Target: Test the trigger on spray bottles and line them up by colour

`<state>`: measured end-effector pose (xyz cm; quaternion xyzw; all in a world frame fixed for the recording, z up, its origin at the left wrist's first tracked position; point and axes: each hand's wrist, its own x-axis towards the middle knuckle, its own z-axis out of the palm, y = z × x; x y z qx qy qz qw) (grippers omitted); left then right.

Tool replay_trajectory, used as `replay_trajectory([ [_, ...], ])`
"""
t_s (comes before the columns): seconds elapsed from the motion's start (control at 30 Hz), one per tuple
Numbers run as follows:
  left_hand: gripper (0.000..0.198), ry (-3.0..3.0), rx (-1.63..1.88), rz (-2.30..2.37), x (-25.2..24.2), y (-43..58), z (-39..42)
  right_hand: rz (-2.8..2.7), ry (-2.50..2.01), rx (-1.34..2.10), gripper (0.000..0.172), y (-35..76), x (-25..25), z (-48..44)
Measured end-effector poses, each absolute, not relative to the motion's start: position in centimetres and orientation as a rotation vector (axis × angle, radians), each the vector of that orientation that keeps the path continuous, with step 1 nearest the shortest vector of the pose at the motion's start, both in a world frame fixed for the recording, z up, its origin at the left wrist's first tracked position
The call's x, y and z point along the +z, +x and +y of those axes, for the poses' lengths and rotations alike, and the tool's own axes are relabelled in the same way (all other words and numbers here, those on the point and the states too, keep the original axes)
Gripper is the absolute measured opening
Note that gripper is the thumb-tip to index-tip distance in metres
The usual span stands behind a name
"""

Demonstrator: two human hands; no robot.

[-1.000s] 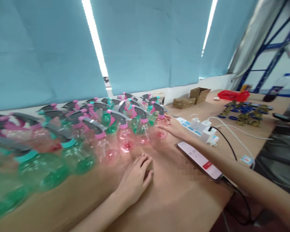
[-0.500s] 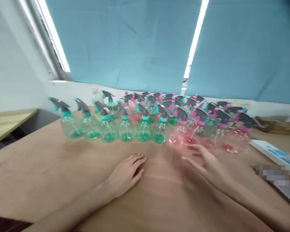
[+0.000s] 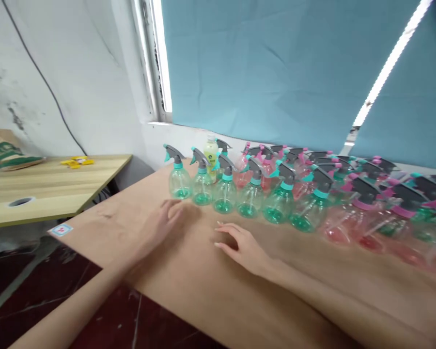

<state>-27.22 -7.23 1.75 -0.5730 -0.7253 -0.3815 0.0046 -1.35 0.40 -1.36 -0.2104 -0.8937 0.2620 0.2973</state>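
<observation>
Several clear spray bottles stand upright in rows on the brown table (image 3: 181, 261). The front row has green ones on the left, such as the leftmost green spray bottle (image 3: 179, 180), and pink ones on the right, such as a pink spray bottle (image 3: 343, 220). My left hand (image 3: 158, 225) is just in front of the leftmost green bottle, fingers apart and holding nothing. Lower and to the right, my right hand (image 3: 243, 247) hovers over or rests on the table with fingers curved apart, nothing in it. A yellowish capped bottle (image 3: 211, 157) stands behind the green ones.
To the left is a lighter wooden desk (image 3: 105, 169) carrying yellow packets (image 3: 78, 162) and a brown-and-green bag (image 3: 7, 150). A small sticker (image 3: 61, 230) marks the table's left corner. Behind the bottles hangs a blue curtain (image 3: 276, 72). Dark red floor (image 3: 112, 310) shows below the table edge.
The view has swung to the left, bringing the desk and floor into sight. Both hands have moved left along the bottle row, the left one toward its end. The bottles appear unmoved.
</observation>
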Motion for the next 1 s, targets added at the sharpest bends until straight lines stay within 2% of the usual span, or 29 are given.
replay_trajectory([
  [0.17,0.066,-1.445,-1.392,-2.372,4.4,-32.9,-3.7,-2.429,-0.559,0.689,0.039,-3.9,-1.9,0.3],
  [0.37,0.086,-1.513,-1.531,-2.349,5.2,-33.9,0.7,-2.519,-0.57,0.625,0.048,-4.5,-2.3,0.3],
  [0.6,0.067,-1.578,-1.628,-2.298,5.0,-33.9,2.3,-2.537,-0.54,0.592,0.048,-4.5,-2.1,0.1],
  [0.83,0.067,-1.498,-1.602,-2.326,5.3,-34.4,-1.8,-2.521,-0.542,0.627,0.047,-4.4,-2.0,0.0],
  [1.0,0.065,-1.585,-1.598,-2.301,5.3,-31.0,-6.5,-2.484,-0.518,0.732,0.048,-3.2,-2.2,0.0],
])
